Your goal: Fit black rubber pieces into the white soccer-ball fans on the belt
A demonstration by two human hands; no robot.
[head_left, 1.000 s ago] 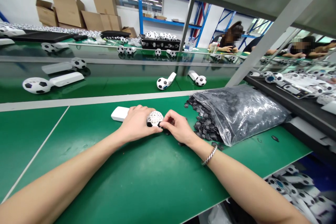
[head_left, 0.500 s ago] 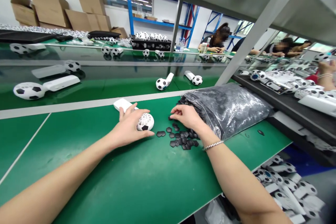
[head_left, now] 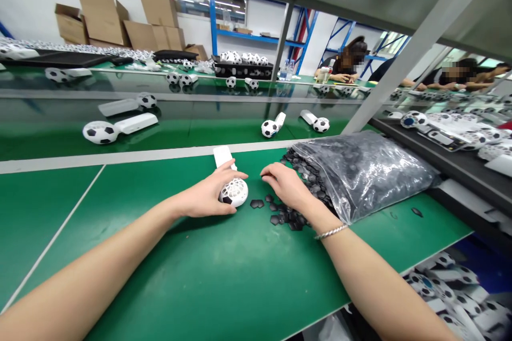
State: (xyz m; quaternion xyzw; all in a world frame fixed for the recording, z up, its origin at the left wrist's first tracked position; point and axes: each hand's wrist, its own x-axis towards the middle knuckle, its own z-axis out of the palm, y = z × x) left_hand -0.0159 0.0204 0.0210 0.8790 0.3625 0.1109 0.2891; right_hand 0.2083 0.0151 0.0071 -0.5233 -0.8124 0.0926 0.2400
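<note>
My left hand [head_left: 210, 189] is curled around the round head of a white handheld fan [head_left: 236, 193] styled as a football. Thumb and fingers lie along both sides of that head, and the handle [head_left: 223, 156] points away from me. The upper face of the head shows open white ribs, with a black patch on its near side. To the right, my right hand [head_left: 280, 181] pinches a small black pentagon piece [head_left: 262, 174], mostly hidden by the fingertips. Loose black pentagon pieces [head_left: 294, 219] lie on the green bench below this hand.
A clear plastic bag [head_left: 372, 170] of black pieces lies open at the right. Beyond the pale strip [head_left: 120, 155], several football fans [head_left: 101, 131] rest on a green surface. A slanted metal post [head_left: 404, 58] and a dark rack [head_left: 444, 154] stand right. People [head_left: 348, 64] sit farther back.
The view has swung left. My left hand has turned the fan, so its handle points more directly away and its ribbed face shows more. My right hand remains pinched near the loose pieces.
</note>
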